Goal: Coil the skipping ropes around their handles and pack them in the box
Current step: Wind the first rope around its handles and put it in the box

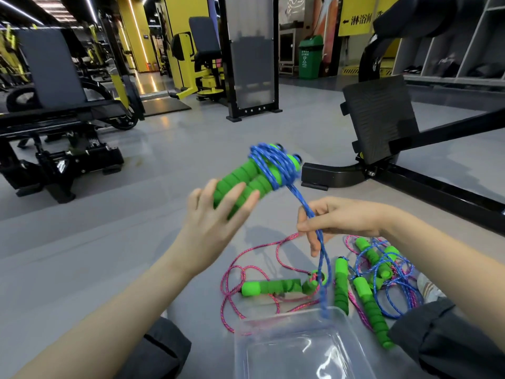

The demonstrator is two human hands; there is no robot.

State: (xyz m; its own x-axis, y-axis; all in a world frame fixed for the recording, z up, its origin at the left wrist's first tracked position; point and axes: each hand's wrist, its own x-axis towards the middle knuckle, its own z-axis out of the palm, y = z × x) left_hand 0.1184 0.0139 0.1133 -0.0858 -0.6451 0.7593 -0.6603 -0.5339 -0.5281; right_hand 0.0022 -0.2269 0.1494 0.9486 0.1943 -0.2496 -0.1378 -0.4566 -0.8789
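Surface: grey gym floor.
Near edge: clear plastic box.
Beside the box: pink rope lying loose with a green handle; to the right, a tangle of blue rope and green handles.
Farther back: black machine base.

**Premises: commercial gym, training floor**

The setting is an indoor fitness gym. Black-and-yellow weight machines with padded seats stand along the far side. A padded bench on a black steel frame occupies the left. A ribbed black footplate on a heavy steel base sits to the right. The floor is smooth grey sports surfacing. Yellow wall panels and ceiling strip lights run down the aisle. A yellow directional sign with an arrow and Chinese characters hangs above. Open locker cubbies holding bags line the right wall. A green wheeled bin stands near the back.
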